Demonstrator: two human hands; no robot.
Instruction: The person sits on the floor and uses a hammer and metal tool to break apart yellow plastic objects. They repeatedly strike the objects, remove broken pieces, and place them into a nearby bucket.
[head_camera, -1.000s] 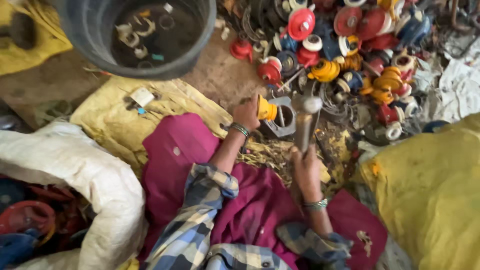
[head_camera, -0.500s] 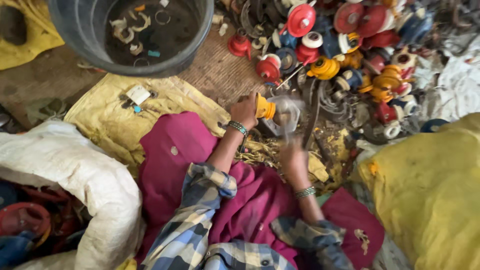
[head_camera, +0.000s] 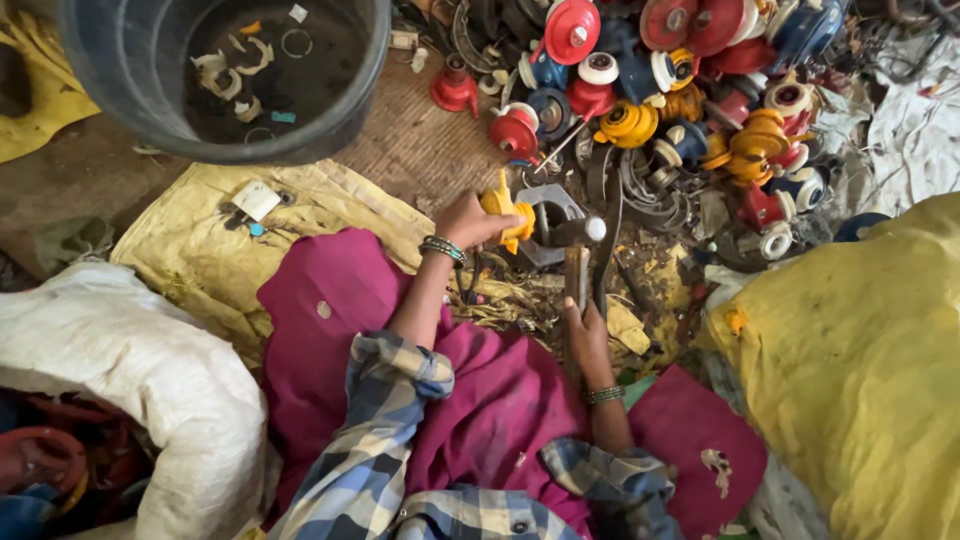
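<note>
- I am seeing the left hand (head_camera: 468, 222) gripping a yellow plastic part (head_camera: 507, 208), fingers wrapped round it, holding it against a grey metal block (head_camera: 548, 215) near the scene's middle.
- The right hand (head_camera: 588, 338) is clenching a hammer (head_camera: 578, 262) by its wooden handle.
- Hammer's long axis is running near to far, head pointing far, sitting just right of the yellow part.
- A black tub (head_camera: 150, 95) is standing far left.

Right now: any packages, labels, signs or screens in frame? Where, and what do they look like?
No signs or screens.
White sack: lower left, bulging woven bag.
Yellow sack: right side, large, full.
Flat yellow sack: spread under the black tub.
White card: small rectangle lying on the flat yellow sack.
</note>
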